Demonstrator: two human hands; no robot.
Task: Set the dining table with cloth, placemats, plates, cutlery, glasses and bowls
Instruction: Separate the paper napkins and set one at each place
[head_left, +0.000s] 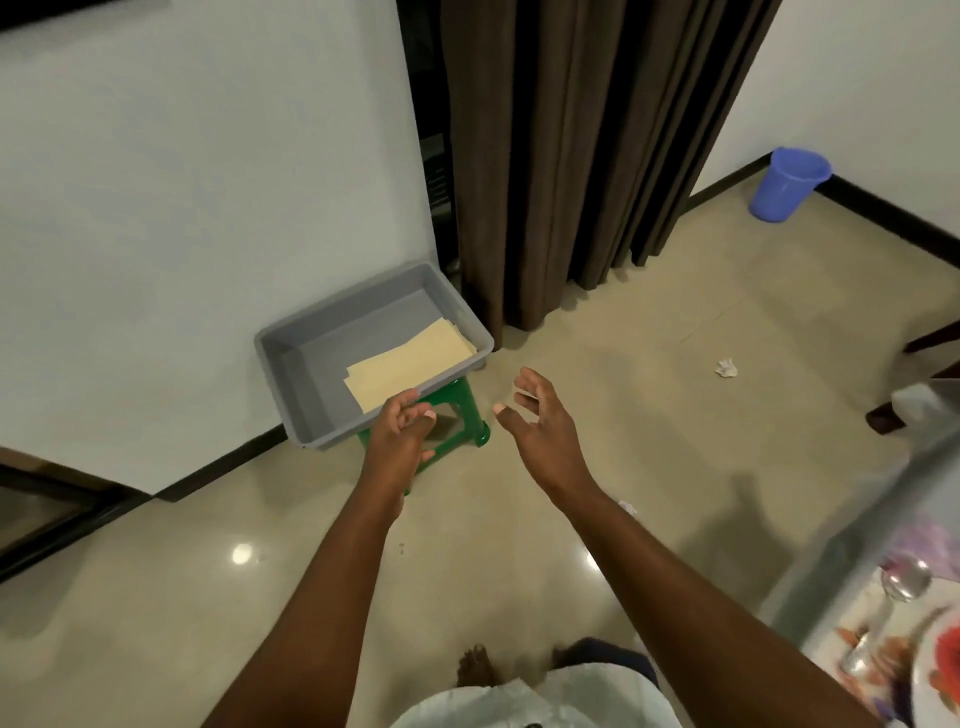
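Two empty hands, left hand (402, 423) and right hand (540, 415), near grey tub (291, 353) holding placemats (410, 364)

You see a dim, warm indoor light from overhead: it glares as a white spot on the glossy floor (242, 554) below your left hand (402, 428). Soft shadows fall right of your right hand (537, 415), where the table edge (852, 525) smears into blur; straight lines bow at the edges.

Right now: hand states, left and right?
Left hand: open, fingers loosely curled, holding nothing, at the grey tub rim.
Right hand: open, empty, over the floor.
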